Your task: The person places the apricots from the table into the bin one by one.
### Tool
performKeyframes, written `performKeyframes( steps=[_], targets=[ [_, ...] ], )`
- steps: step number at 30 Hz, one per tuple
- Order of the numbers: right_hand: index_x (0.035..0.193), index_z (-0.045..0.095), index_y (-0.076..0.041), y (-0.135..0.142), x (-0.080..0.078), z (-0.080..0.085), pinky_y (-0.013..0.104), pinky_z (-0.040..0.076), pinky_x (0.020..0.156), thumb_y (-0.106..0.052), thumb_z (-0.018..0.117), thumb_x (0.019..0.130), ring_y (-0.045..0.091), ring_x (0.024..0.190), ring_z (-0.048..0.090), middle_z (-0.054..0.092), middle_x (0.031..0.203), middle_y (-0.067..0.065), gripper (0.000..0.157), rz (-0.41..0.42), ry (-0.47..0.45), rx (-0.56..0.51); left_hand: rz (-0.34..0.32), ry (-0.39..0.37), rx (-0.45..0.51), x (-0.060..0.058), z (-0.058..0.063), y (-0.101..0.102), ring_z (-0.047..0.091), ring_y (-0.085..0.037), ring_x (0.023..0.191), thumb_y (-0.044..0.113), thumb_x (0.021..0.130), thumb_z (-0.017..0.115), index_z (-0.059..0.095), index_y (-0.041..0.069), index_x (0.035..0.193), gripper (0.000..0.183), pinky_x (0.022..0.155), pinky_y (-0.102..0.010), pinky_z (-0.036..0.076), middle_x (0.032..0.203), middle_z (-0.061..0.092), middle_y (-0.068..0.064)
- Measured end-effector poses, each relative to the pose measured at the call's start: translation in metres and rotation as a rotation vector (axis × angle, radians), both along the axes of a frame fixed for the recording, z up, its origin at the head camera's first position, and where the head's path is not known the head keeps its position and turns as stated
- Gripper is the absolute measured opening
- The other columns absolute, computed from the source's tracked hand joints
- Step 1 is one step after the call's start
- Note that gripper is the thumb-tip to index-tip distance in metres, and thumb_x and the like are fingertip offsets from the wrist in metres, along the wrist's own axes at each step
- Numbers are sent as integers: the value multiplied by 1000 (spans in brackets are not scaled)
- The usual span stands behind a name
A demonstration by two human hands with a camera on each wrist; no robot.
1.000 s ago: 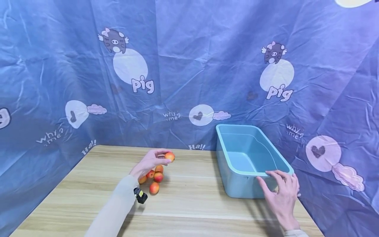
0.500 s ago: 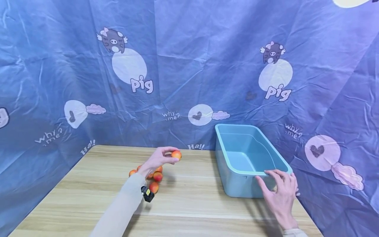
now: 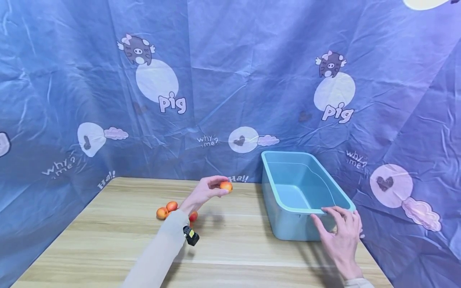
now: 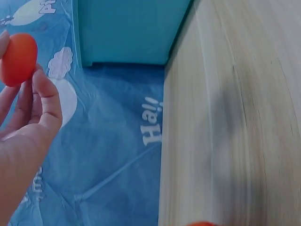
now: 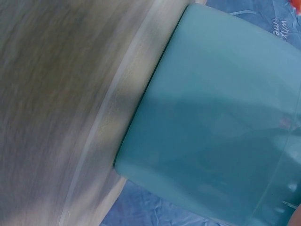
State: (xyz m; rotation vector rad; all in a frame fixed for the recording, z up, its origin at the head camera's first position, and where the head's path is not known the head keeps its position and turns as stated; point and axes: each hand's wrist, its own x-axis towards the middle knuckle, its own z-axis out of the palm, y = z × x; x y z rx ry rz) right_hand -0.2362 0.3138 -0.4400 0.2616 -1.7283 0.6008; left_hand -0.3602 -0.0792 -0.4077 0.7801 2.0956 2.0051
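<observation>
My left hand [image 3: 206, 193] pinches an orange-red, oval fruit [image 3: 226, 187] between thumb and fingertips, raised above the table left of the bin. In the left wrist view the same fruit [image 4: 19, 59] shows smooth and round-sided. Several more such fruits [image 3: 162, 213] lie on the table beneath my left forearm, which partly hides them. At the right stands a light blue plastic bin [image 3: 295, 224], its floor bare. My right hand [image 3: 342, 236] grips its near rim, thumb against the outer wall and fingers bent at the edge. Only a sliver of that hand appears in the right wrist view.
The wooden table [image 3: 230, 256] ends at a blue cloth backdrop [image 3: 223, 80] printed with pigs and words. The bin stands close to the cloth at the back and right. A small black device [image 3: 191, 236] sits on the left wrist.
My left hand has moved right and slightly up with the fruit, toward the bin. More of the fruits at the left have come into sight. My right hand stays at the bin's rim.
</observation>
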Motion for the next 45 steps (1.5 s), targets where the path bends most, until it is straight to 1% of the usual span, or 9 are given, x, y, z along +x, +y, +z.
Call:
performKeyframes(
  steps=[4,10,14,19,20,23,29,37,45],
  targets=[
    [89,72,0,1,1,-1,56,18,114,-64,68,81,40,93,44,60,94,22,64,4,-9,0,19,3,45,1,3,16,65,-10,97,6,86,73,57,-2,133,50,79,-24,53,120,68,-9],
    [90,72,0,3,1,0,54,17,115,-64,67,82,40,94,44,60,95,22,65,2,-20,5,111,75,72,2,3,43,64,-10,93,9,84,76,66,2,122,40,76,-22,51,109,72,-6],
    [90,72,0,4,1,1,54,18,115,-64,67,81,40,92,44,58,93,22,65,7,-20,6,156,90,96,5,1,58,64,-10,95,9,83,78,69,3,119,38,77,-22,51,107,73,-6],
    [89,72,0,4,0,0,58,19,114,-64,68,81,39,90,44,57,90,22,64,17,-20,3,148,103,113,7,3,73,64,-10,94,11,81,80,70,5,116,37,76,-22,50,104,74,-4],
    [90,72,0,4,0,-1,59,19,114,-64,68,81,38,90,43,57,90,22,64,19,-22,1,140,100,109,10,6,75,64,-10,93,11,81,79,70,5,116,37,76,-23,50,103,74,-5],
    [90,72,0,4,1,-1,58,17,115,-64,68,80,38,91,43,57,91,22,65,27,-25,-7,127,92,108,11,9,85,64,-10,91,11,82,79,70,4,117,37,74,-22,50,104,74,-7],
    [89,72,1,4,0,-1,59,18,114,-64,68,80,38,92,43,57,91,23,66,25,-18,-9,157,97,114,12,13,103,64,-8,91,12,80,80,70,5,118,40,75,-22,50,110,73,-14],
    [88,71,1,4,0,-1,56,17,115,-65,67,80,40,92,43,57,90,23,66,23,-8,-17,154,104,130,15,24,124,64,-11,95,14,80,81,70,6,118,40,83,-25,51,109,73,-10],
    [89,72,0,4,1,1,60,19,113,-66,66,81,40,91,44,56,90,23,66,10,-23,-5,169,111,146,17,33,147,63,-8,88,14,77,83,73,10,111,35,76,-22,50,102,74,-9]
  ],
)
